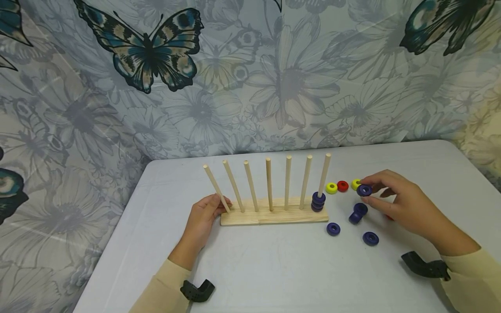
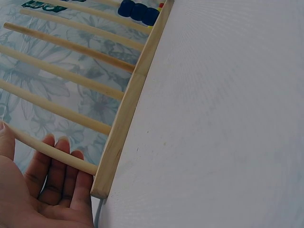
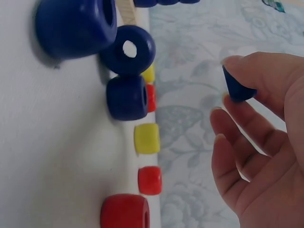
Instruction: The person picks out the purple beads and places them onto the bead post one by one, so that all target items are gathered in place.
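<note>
A wooden peg rack (image 1: 274,219) stands on the table, a row of upright pegs along its base. At its left end my left hand (image 1: 203,215) holds the outermost peg (image 2: 57,153), thumb on one side and fingers behind it. My right hand (image 1: 403,202) pinches a blue ring (image 1: 364,190) between thumb and fingertips, above the table right of the rack. Several blue rings (image 1: 318,201) are stacked low on the rightmost peg (image 1: 324,174).
Loose blue rings (image 1: 370,238) lie right of the rack, two of them touching. Behind them sit yellow rings (image 1: 331,188) and a red ring (image 1: 342,186); another red ring (image 3: 126,211) shows in the right wrist view. A patterned cloth (image 1: 250,108) hangs behind the table (image 1: 274,269).
</note>
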`<state>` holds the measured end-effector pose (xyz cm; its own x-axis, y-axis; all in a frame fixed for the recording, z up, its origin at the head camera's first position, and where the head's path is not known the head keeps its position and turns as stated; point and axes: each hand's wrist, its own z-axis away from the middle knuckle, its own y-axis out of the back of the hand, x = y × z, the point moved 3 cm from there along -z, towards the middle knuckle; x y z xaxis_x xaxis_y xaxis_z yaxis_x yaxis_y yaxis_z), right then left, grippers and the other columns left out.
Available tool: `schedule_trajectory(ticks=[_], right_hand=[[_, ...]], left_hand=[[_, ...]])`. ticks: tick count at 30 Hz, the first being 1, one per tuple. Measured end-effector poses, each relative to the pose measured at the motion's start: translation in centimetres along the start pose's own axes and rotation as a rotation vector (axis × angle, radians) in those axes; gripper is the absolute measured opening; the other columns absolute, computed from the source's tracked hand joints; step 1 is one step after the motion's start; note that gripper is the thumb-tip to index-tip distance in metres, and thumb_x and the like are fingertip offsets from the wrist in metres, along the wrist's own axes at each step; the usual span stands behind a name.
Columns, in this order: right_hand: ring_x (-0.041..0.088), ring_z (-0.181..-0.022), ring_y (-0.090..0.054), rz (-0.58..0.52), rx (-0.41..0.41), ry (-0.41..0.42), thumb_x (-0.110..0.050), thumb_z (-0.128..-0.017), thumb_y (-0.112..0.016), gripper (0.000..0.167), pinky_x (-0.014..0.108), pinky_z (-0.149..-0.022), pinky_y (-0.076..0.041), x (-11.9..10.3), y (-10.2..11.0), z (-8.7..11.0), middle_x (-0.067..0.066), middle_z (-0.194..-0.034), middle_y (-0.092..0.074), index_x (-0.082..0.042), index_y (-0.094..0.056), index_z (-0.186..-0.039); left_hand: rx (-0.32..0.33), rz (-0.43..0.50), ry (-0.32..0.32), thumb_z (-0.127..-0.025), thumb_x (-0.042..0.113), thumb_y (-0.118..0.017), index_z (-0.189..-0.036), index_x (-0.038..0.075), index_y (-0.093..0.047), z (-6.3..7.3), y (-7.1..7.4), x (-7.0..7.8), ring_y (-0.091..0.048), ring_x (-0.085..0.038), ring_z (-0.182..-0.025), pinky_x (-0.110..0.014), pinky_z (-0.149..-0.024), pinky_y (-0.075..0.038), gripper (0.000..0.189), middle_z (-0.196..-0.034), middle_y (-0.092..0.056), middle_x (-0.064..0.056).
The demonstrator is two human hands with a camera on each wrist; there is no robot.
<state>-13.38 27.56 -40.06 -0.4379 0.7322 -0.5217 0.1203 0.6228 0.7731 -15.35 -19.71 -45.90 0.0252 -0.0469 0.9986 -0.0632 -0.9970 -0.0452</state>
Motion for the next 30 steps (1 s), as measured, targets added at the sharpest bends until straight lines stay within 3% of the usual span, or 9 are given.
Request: schedule_trajectory(ticks=[15, 30], right_hand=[[0.000, -0.099, -0.058, -0.010, 0.073, 0.121, 0.016, -0.077, -0.091, 0.052, 0.007, -0.083, -0.048, -2.4, 0.2, -0.1, -0.002, -0.115, -0.068, -0.007, -0.074, -0.120], [0.003, -0.106, -0.058, -0.074, 0.113, 0.228, 0.021, -0.068, -0.092, 0.064, 0.009, -0.085, -0.049, -4.9, 0.9, -0.2, -0.003, -0.117, -0.067, -0.010, -0.075, -0.122]], left_hand=[[0.000, -0.007, -0.005, -0.117, 0.022, -0.055, -0.120, -0.022, -0.065, -0.1, 0.0, 0.0, -0.070, -0.026, -0.109, -0.033, -0.097, -0.059, 0.045, -0.108, -0.073, -0.015], [-0.009, -0.014, -0.033, -0.117, 0.024, -0.056, -0.116, -0.017, -0.070, 0.0, 0.0, 0.1, -0.070, -0.023, -0.108, -0.031, -0.097, -0.059, 0.043, -0.108, -0.074, -0.014]])
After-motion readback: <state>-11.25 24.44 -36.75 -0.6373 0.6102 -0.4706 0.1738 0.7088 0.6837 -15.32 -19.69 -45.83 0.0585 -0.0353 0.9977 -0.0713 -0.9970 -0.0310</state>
